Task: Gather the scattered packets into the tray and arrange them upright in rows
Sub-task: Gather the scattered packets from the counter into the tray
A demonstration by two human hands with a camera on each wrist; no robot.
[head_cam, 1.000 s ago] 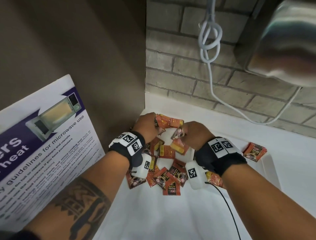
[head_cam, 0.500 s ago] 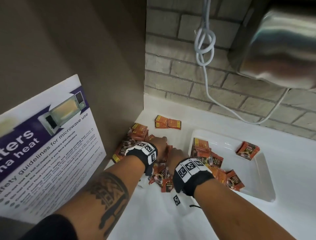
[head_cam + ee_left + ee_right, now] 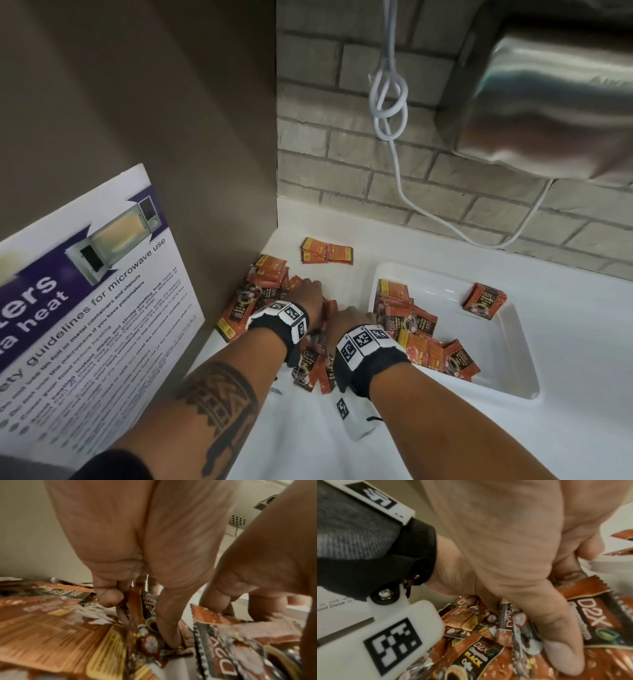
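From the head view, both hands are down in a heap of small orange-and-black foil packets (image 3: pixel 310 368) on the white worktop (image 3: pixel 342 445), just left of the shallow white rectangular tray (image 3: pixel 513 356). More packets lie flat and mixed in the left part of the tray, and one leans at its far right edge. None stand in rows.

Only the left wrist view shows the grip of the left hand (image 3: pixel 310 296): thumb and fingers pinch a few packets that stand on edge. The right wrist view shows the right hand (image 3: pixel 347 323) with the thumb (image 3: pixel 563 647) pressed on the heap and fingers curled into packets near the tray rim.

The packets read "D2X" and "BLACK". The white-and-purple poster (image 3: pixel 85 291) at the left reads "guidelines for microwave use".
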